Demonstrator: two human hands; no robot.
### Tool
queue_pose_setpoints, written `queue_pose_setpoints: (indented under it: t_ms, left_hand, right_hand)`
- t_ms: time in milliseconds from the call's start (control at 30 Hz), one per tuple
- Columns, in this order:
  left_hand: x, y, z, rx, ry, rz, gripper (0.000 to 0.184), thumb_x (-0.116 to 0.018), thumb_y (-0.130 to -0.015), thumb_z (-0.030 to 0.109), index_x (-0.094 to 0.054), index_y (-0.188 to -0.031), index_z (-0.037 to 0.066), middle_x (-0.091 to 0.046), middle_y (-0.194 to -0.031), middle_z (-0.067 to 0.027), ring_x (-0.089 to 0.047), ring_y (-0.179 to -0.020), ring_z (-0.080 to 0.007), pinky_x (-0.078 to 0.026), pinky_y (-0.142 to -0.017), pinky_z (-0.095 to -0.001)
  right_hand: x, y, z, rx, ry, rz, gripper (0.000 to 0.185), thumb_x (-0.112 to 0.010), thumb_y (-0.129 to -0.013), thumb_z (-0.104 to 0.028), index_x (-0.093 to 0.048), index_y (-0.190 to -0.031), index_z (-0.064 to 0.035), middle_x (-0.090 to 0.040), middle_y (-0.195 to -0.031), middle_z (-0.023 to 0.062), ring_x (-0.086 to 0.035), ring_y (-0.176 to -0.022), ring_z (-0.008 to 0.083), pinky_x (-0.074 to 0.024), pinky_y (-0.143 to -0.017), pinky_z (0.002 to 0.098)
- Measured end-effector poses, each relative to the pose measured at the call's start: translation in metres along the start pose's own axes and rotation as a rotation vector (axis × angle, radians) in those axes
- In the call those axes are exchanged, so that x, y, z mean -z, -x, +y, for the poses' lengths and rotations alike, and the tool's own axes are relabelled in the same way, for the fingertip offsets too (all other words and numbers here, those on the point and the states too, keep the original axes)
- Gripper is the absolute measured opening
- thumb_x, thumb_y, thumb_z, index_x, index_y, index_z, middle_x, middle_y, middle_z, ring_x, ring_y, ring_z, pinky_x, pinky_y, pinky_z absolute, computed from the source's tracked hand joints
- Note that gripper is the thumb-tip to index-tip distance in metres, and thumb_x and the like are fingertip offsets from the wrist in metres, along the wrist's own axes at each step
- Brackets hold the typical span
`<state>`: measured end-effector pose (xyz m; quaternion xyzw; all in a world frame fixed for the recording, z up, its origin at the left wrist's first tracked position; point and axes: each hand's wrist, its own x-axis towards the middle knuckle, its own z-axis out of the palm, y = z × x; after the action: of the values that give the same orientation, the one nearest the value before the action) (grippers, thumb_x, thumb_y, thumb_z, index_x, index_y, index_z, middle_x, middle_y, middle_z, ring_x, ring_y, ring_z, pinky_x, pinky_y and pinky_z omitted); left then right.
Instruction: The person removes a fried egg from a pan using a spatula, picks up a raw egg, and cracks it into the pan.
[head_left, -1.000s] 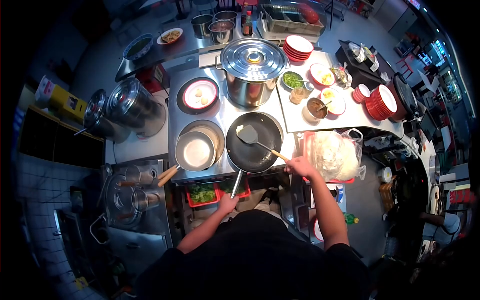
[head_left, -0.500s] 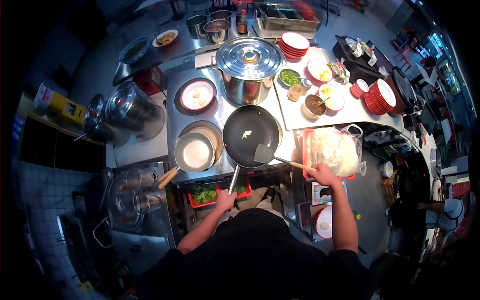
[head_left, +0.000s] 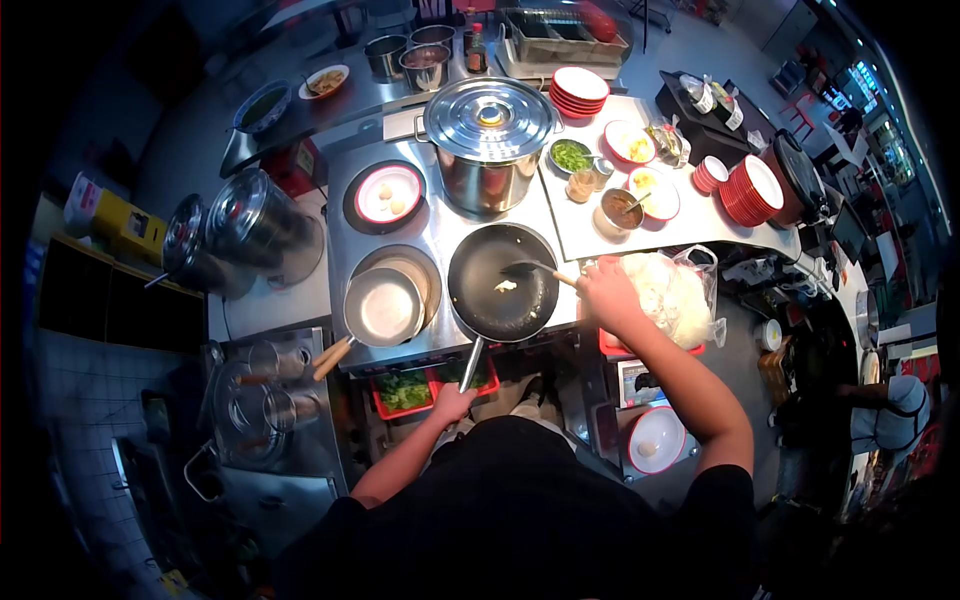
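Note:
A black frying pan (head_left: 500, 305) sits on the front right burner, its metal handle (head_left: 472, 362) pointing toward me. Fingers of my left hand (head_left: 454, 402) are wrapped round the end of that handle. My right hand (head_left: 608, 290) grips the wooden handle of a dark spatula (head_left: 520, 267), whose blade is inside the pan, seen nearly edge-on. Just below the blade lies a small pale piece of food (head_left: 506, 286). Left of the pan rests a smaller saucepan (head_left: 383, 306) with wooden handles beside it.
Behind the pan stands a large lidded pot (head_left: 488, 160). A red-rimmed plate (head_left: 388, 194) is at the back left burner. Bagged pale food (head_left: 665, 295) lies right of my right hand. Bowls, a sauce pot (head_left: 619, 211) and stacked plates (head_left: 750, 190) line the counter. Another person (head_left: 890, 412) is far right.
My right hand has moved up and left, and the spatula blade has gone from the pan's lower right to its upper middle. The pale food piece sits lower in the pan. My left hand keeps its hold.

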<state>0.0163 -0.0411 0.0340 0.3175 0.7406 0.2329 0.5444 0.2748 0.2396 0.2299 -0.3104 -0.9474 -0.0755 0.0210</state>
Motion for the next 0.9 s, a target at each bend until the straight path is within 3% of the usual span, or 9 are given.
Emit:
queue_pose_setpoints:
  t_ms: [333, 433, 533, 633, 667, 767, 833, 867, 900]
  left_hand:
    - [-0.019, -0.018, -0.017, 0.073, 0.265, -0.081, 0.029, -0.064, -0.089, 0.021, -0.053, -0.070, 0.002, -0.052, -0.054, -0.0061, -0.049, -0.036, -0.0153, -0.038, -0.034, -0.0327]
    - [-0.020, -0.022, -0.021, 0.058, 0.258, -0.088, 0.028, -0.064, -0.089, 0.021, -0.053, -0.071, 0.002, -0.052, -0.054, -0.0061, -0.049, -0.036, -0.0152, -0.038, -0.035, -0.0320]
    - [-0.021, -0.031, -0.028, 0.055, 0.245, -0.120, 0.027, -0.064, -0.089, 0.021, -0.053, -0.072, 0.003, -0.052, -0.055, -0.0055, -0.049, -0.037, -0.0146, -0.038, -0.035, -0.0313]
    - [-0.024, -0.032, -0.027, 0.042, 0.336, -0.108, 0.036, -0.065, -0.087, 0.027, -0.057, -0.064, 0.001, -0.054, -0.052, -0.0071, -0.052, -0.037, -0.0176, -0.041, -0.038, -0.0335]
    - [-0.025, -0.032, -0.026, 0.045, 0.344, -0.108, 0.035, -0.065, -0.087, 0.027, -0.056, -0.064, 0.001, -0.054, -0.052, -0.0069, -0.052, -0.037, -0.0174, -0.041, -0.038, -0.0336]
    - [-0.027, -0.034, -0.027, 0.052, 0.358, -0.110, 0.035, -0.065, -0.086, 0.026, -0.055, -0.064, 0.001, -0.053, -0.052, -0.0066, -0.052, -0.038, -0.0173, -0.042, -0.038, -0.0341]
    - [-0.028, -0.035, -0.028, 0.049, 0.351, -0.112, 0.034, -0.064, -0.087, 0.026, -0.055, -0.064, 0.001, -0.053, -0.053, -0.0070, -0.052, -0.038, -0.0176, -0.042, -0.039, -0.0345]
    - [-0.027, -0.035, -0.027, 0.049, 0.353, -0.114, 0.035, -0.063, -0.087, 0.025, -0.055, -0.064, 0.001, -0.053, -0.053, -0.0071, -0.052, -0.038, -0.0178, -0.042, -0.039, -0.0345]
    - [-0.028, -0.035, -0.027, 0.051, 0.357, -0.116, 0.035, -0.063, -0.087, 0.025, -0.055, -0.064, 0.001, -0.054, -0.053, -0.0072, -0.052, -0.038, -0.0181, -0.042, -0.039, -0.0345]
  right_hand:
    - [0.013, 0.032, -0.026, 0.212, 0.040, -0.180, 0.016, -0.057, -0.085, -0.017, -0.070, -0.091, -0.0107, -0.060, -0.094, 0.0038, -0.056, -0.099, 0.0224, -0.0451, -0.080, 0.0366]
    - [0.017, 0.025, -0.030, 0.192, -0.061, -0.202, 0.015, -0.059, -0.082, -0.017, -0.069, -0.091, -0.0114, -0.060, -0.095, 0.0039, -0.056, -0.096, 0.0231, -0.0452, -0.084, 0.0376]
    - [0.021, 0.014, -0.035, 0.176, -0.197, -0.176, 0.015, -0.061, -0.085, -0.020, -0.071, -0.087, -0.0100, -0.064, -0.095, 0.0068, -0.058, -0.096, 0.0250, -0.0470, -0.079, 0.0382]
    - [0.030, -0.010, -0.033, -0.030, -0.302, -0.371, 0.020, -0.063, -0.087, -0.025, -0.073, -0.089, -0.0087, -0.067, -0.095, 0.0118, -0.060, -0.095, 0.0305, -0.0497, -0.080, 0.0427]
    - [0.012, -0.014, -0.025, -0.182, -0.408, -0.320, 0.029, -0.065, -0.086, -0.031, -0.073, -0.088, -0.0029, -0.070, -0.090, 0.0180, -0.064, -0.088, 0.0357, -0.0522, -0.076, 0.0454]
    - [0.020, -0.046, 0.008, -0.365, -0.584, -0.679, 0.028, -0.066, -0.084, -0.028, -0.072, -0.079, -0.0013, -0.068, -0.075, 0.0156, -0.065, -0.075, 0.0262, -0.0500, -0.072, 0.0396]
    - [-0.035, -0.044, 0.045, -0.420, -0.606, -0.598, 0.031, -0.063, -0.084, -0.030, -0.075, -0.080, -0.0013, -0.068, -0.071, 0.0162, -0.063, -0.067, 0.0235, -0.0493, -0.069, 0.0375]
    - [-0.053, -0.045, 0.061, -0.469, -0.723, -0.599, 0.044, -0.076, -0.066, -0.037, -0.072, -0.077, 0.0060, -0.070, -0.081, 0.0252, -0.068, -0.073, 0.0342, -0.0539, -0.071, 0.0400]
    - [-0.053, -0.045, 0.066, -0.494, -0.721, -0.636, 0.034, -0.076, -0.066, -0.030, -0.075, -0.081, -0.0002, -0.071, -0.081, 0.0203, -0.069, -0.075, 0.0307, -0.0532, -0.069, 0.0380]
